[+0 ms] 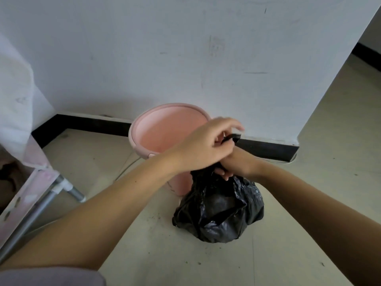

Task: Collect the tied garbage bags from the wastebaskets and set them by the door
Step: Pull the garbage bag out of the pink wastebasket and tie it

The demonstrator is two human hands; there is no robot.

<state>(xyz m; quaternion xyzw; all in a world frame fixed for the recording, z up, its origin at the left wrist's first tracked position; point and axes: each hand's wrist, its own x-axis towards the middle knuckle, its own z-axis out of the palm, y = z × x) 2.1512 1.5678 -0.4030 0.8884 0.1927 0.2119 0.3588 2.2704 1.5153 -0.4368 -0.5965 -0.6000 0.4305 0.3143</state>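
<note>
Garbage bag point(220, 211) sits on the floor point(144, 244) at lower centre-right of the frame, just in front of the pink wastebasket point(144, 124), out of it and upright. Our right hand point(237, 164) has its grip closed around the gathered neck, directly above the bag's bulk. Our left hand point(204, 147) lies across on top, fingers pinching a black tail of plastic at the knot. The bag's long axis runs straight down from both hands, so we judge a plain upward lift clears it. The right hand sits nearer the neck.
</note>
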